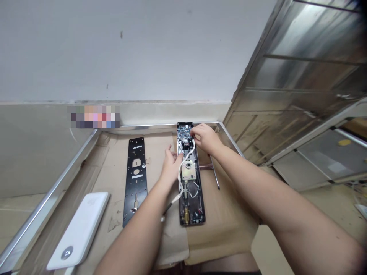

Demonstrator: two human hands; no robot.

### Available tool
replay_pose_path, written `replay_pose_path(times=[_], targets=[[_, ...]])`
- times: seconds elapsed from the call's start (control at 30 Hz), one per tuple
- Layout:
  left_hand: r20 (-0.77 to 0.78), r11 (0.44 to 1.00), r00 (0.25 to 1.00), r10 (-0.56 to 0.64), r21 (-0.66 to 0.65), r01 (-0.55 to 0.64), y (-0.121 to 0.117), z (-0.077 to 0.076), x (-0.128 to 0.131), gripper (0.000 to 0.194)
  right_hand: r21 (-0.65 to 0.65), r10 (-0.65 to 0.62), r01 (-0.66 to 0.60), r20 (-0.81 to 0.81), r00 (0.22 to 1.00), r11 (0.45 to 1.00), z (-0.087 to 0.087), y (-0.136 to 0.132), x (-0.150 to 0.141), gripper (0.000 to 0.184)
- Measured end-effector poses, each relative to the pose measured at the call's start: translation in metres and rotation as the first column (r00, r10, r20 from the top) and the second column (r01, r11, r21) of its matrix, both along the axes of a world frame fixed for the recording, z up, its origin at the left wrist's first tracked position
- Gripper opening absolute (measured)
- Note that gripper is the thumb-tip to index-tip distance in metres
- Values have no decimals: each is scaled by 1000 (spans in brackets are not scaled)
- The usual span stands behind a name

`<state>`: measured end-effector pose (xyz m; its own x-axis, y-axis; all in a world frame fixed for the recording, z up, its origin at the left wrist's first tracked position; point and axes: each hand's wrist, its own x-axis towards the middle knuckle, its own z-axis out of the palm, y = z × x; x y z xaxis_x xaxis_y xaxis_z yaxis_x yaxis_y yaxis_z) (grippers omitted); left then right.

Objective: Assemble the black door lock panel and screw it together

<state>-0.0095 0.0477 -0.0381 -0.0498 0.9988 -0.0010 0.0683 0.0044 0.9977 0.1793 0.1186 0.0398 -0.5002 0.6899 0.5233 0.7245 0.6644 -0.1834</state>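
Observation:
An opened door lock housing [200, 198], long and black, lies on the cardboard in front of me. Inside it are a blue circuit board [183, 131] near the far end, a square metal plate [189, 172] in the middle and a brass part [186, 215] at the near end. A white sleeved cable [180, 173] runs along it. My right hand [205, 138] pinches the cable's far end beside the board; the fingers partly hide the tip. Against the housing's left edge rests my left hand [171, 164], fingers apart, thumb reaching over the edge.
A black perforated backplate [135, 158] lies to the left. Farther left is a white power bank [82, 229] with a cable. A screwdriver [216, 177] lies right of the housing. Metal rails [57, 181] edge the cardboard-covered table [223, 225]; a wall rises behind, metal-clad cabinets [286, 88] stand right.

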Motion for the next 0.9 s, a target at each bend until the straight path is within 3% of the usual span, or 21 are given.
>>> replay_pose_path(times=[0.17, 0.4, 0.67, 0.9], targets=[[153, 999, 987, -37, -20, 41, -3, 2, 9, 79, -49, -49, 49, -6, 999, 998, 0, 1, -1, 13], [288, 995, 954, -86, -29, 98, -6, 6, 14, 45, -138, -60, 58, -7, 998, 989, 5, -1, -4, 11], [321, 997, 946, -43, -46, 61, -4, -2, 17, 44, -189, -61, 55, -28, 998, 980, 5, -1, -2, 12], [398, 995, 916, -55, -56, 84, -8, 5, 21, 42, -233, -104, 82, -82, 991, 969, 4, -2, -4, 13]])
